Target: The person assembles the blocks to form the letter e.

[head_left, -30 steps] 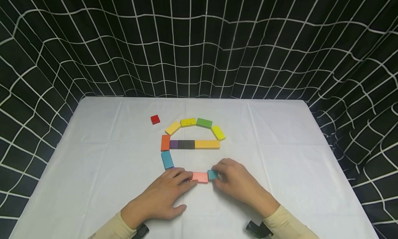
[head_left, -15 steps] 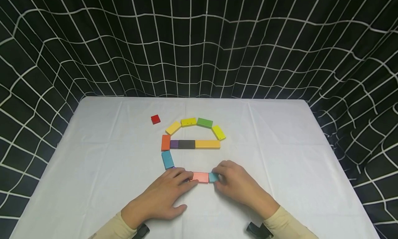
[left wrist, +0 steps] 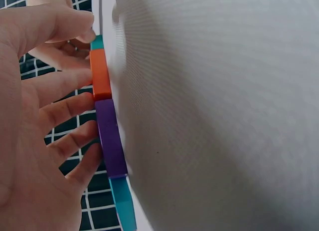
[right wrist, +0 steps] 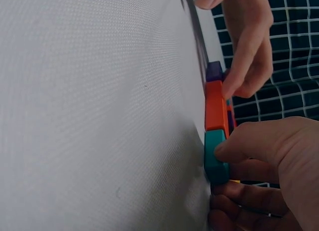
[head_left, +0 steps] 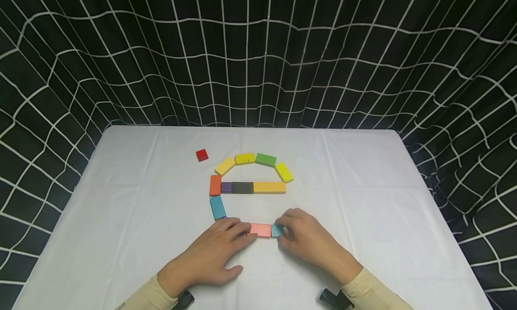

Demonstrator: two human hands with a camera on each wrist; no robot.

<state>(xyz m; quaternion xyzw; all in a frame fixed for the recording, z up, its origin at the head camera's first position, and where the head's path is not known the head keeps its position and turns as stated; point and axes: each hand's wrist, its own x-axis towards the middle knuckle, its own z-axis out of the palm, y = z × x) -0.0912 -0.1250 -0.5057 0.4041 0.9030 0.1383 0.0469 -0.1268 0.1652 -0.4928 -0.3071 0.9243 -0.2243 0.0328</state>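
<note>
In the head view my right hand [head_left: 307, 238] pinches a small teal block [head_left: 276, 230] between thumb and fingers. The block lies flat on the white cloth, end to end with a pink block [head_left: 260, 230], which looks orange in the wrist views. My left hand [head_left: 210, 251] lies over the row with fingers spread, thumb out to the side. Its fingertips touch the pink block and a purple block [left wrist: 111, 138], seen in the left wrist view and mostly covered in the head view. Beyond the purple block, a blue block [head_left: 217, 207] continues the curve up and left.
An orange-red block [head_left: 215, 185] joins a middle row of purple, dark grey [head_left: 242, 187] and long yellow-orange [head_left: 269, 187] blocks. Yellow and green [head_left: 265, 159] blocks arch above it. A red block [head_left: 202, 155] lies apart, farther back. Black netted curtains surround the table [head_left: 375, 175].
The right hand has shifted the teal block slightly toward the person, bringing it in line with the pink block. The left hand has stayed in place.
</note>
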